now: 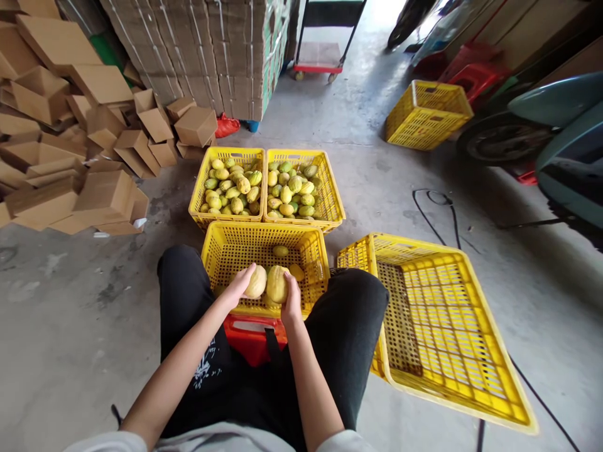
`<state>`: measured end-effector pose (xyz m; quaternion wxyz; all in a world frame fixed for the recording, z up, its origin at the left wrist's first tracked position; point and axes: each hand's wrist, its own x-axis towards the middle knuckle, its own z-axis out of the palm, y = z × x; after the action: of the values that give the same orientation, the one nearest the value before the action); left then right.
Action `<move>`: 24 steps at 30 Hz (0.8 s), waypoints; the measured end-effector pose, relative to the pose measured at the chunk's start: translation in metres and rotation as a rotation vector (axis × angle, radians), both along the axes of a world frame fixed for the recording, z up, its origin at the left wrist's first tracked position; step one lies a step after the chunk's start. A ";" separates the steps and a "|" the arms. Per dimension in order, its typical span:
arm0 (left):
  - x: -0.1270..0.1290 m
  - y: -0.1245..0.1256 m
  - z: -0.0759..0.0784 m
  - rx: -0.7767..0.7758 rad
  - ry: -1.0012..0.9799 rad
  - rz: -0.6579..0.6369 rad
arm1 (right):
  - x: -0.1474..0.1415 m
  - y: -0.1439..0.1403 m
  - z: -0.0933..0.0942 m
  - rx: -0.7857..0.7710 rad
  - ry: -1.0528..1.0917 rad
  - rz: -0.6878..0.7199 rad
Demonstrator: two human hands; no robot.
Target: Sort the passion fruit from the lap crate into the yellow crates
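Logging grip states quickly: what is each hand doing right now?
Left hand: closed on a pale round fruit.
Right hand: closed on a yellow fruit.

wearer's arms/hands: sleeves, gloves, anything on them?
Both arms are bare from the upper arm down. The left hand and right hand wear no gloves; no watch or rings show. Light grey short sleeves show at the bottom edge.

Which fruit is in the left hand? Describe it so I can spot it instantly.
Find the nearest yellow crate, between the knees. Over its near edge two hands hold fruits side by side. The left hand grips the paler, tan-yellow fruit; the neighbour is brighter yellow.
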<state>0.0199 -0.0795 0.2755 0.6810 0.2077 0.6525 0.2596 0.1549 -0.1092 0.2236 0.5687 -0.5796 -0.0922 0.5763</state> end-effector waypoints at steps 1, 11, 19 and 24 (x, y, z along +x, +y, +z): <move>0.000 -0.001 -0.001 0.012 0.006 0.005 | 0.000 0.000 -0.001 0.001 0.006 0.000; -0.003 -0.001 -0.019 0.077 -0.053 0.077 | -0.002 0.002 0.011 -0.153 0.196 -0.027; -0.001 0.003 -0.010 -0.006 0.011 0.078 | -0.005 0.003 0.026 -0.179 0.284 -0.067; 0.000 -0.001 -0.011 0.045 0.053 0.017 | -0.005 0.003 0.028 -0.151 0.289 -0.046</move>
<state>0.0197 -0.0803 0.2644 0.6564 0.2240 0.6660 0.2745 0.1498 -0.1065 0.2512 0.5438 -0.5338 0.0475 0.6459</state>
